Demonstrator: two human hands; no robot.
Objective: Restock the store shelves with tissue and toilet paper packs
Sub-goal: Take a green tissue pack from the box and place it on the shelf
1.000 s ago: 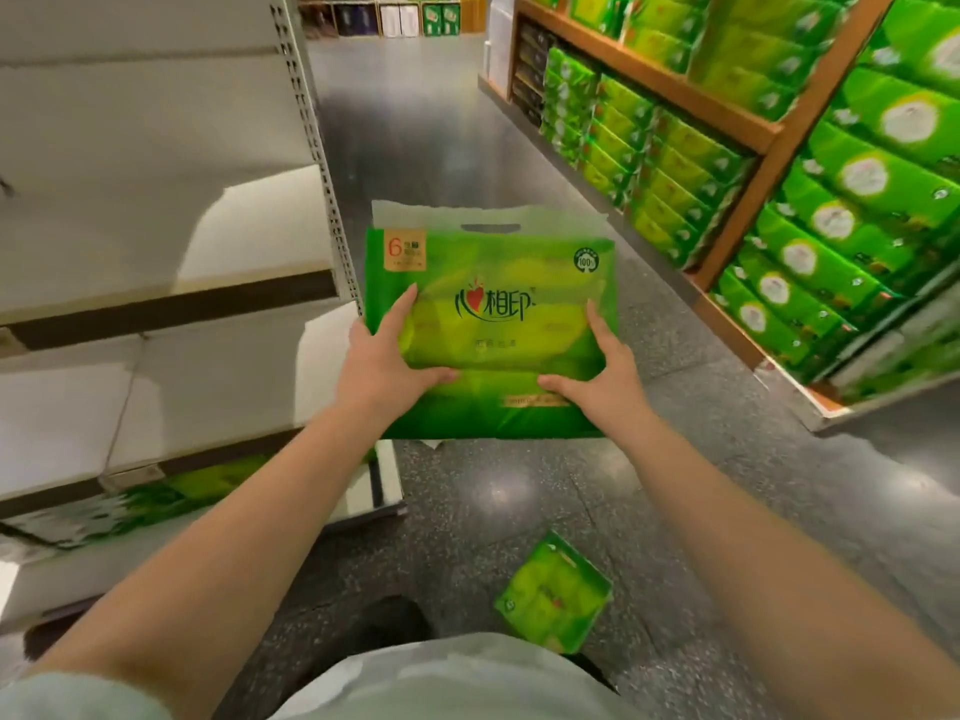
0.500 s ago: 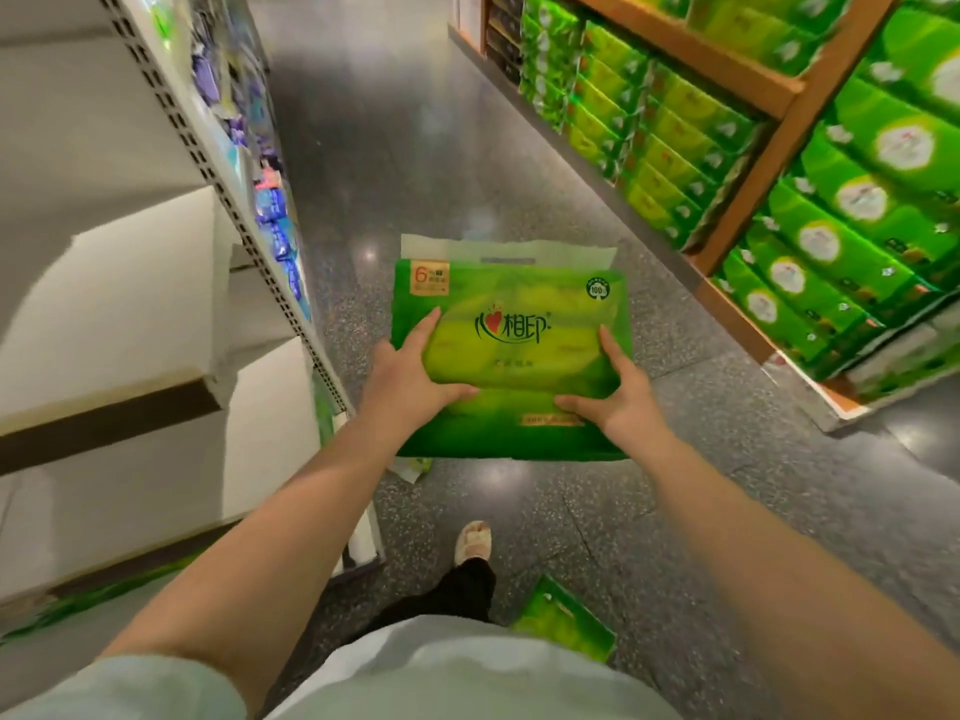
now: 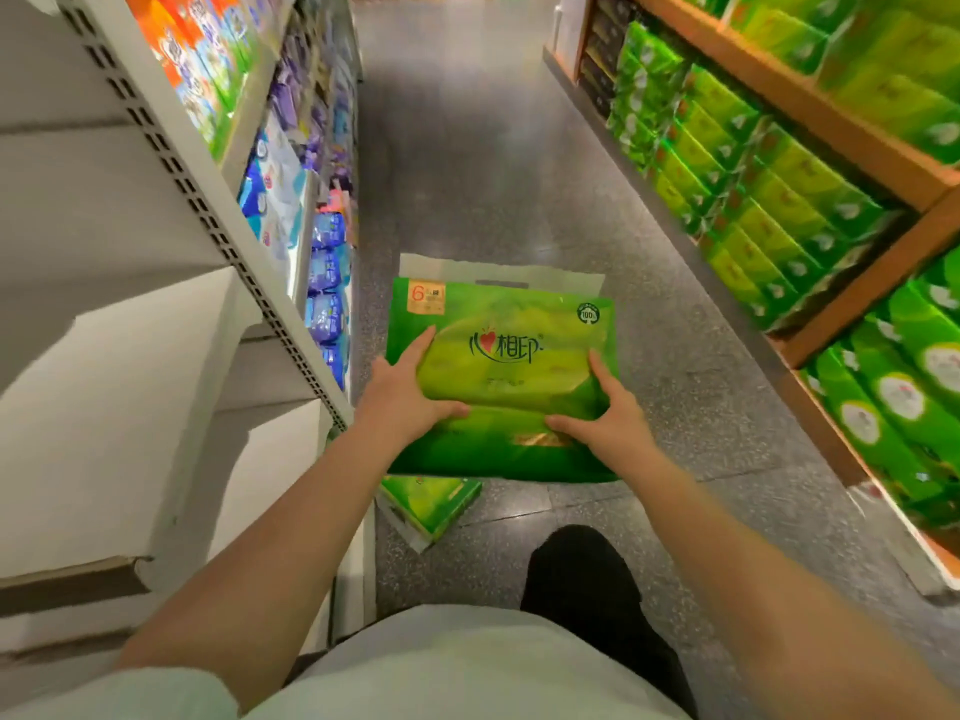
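Both bare arms reach forward over the grey speckled floor (image 3: 467, 148). The left hand (image 3: 400, 402) and the right hand (image 3: 608, 423) clasp the lower corners of a flat green plastic tissue pack (image 3: 509, 356), thumbs on top, fingers along its sides. The pack is glossy, with an orange corner label, held in the air between the white metal shelf (image 3: 223, 220) and the wooden shelf (image 3: 831, 127).

Bright overhead light glares off the floor (image 3: 483, 163); edges bend and blur (wide-angle lens).

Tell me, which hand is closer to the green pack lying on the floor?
Left. The left hand grips the held tissue pack almost straight above the floor pack; the right hand grips the opposite edge, farther away.
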